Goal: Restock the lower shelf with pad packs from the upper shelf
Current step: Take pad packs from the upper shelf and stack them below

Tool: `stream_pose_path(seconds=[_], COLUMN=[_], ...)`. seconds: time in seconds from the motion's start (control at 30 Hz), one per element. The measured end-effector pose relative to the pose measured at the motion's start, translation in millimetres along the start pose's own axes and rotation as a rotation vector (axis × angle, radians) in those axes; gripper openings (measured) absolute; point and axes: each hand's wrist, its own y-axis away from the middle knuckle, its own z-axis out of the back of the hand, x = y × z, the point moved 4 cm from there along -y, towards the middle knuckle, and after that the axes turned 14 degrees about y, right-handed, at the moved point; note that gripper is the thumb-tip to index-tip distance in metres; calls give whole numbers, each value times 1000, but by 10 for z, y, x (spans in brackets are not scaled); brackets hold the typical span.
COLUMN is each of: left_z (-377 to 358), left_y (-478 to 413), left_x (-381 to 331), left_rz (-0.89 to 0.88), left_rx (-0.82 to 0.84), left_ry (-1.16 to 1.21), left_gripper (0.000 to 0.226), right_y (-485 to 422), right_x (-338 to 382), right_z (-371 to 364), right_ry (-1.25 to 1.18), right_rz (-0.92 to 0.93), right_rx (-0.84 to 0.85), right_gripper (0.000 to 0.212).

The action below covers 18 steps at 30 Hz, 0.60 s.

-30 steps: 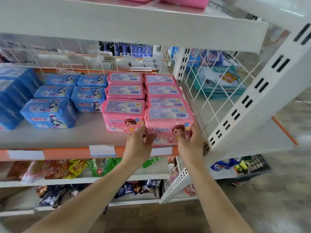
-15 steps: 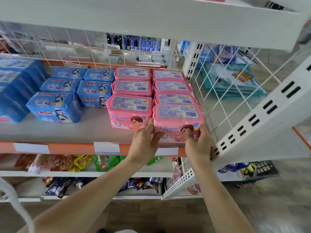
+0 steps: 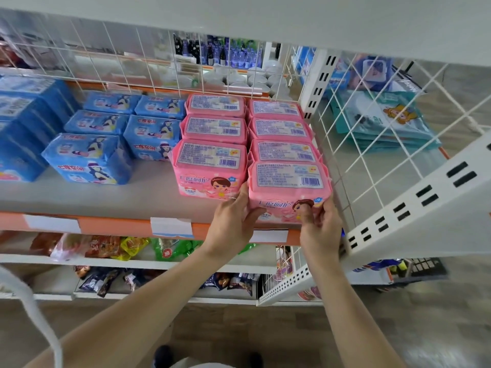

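A single view is supplied, taken by a wide-angle camera worn on the head. It is aimed forward and somewhat downward at a shelf (image 3: 111,200) from close by. The middle of the frame is taken up by a pink pack (image 3: 288,192) held between the left hand (image 3: 231,221) and the right hand (image 3: 322,229), whose forearms are seen entering from the bottom edge. The underside of the board above (image 3: 265,19) is caught at the top, the floor (image 3: 265,328) at the bottom. Straight edges are bowed near the borders.
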Motion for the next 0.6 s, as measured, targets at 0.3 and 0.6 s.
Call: stream_pose_path(seconds=[0.3, 0.6], left_z=[15, -35], left_y=[43, 133], left_x=[86, 116], left_rz=[-4, 46], left_rx=[-18, -25], left_ry=[-49, -77], left_gripper=[66, 70], right_y=[40, 116], right_x=[-67, -137], right_z=[-46, -77], right_ry=[-18, -21], right_rz=[-28, -129], right_rx=[-26, 30], right_gripper=[29, 31])
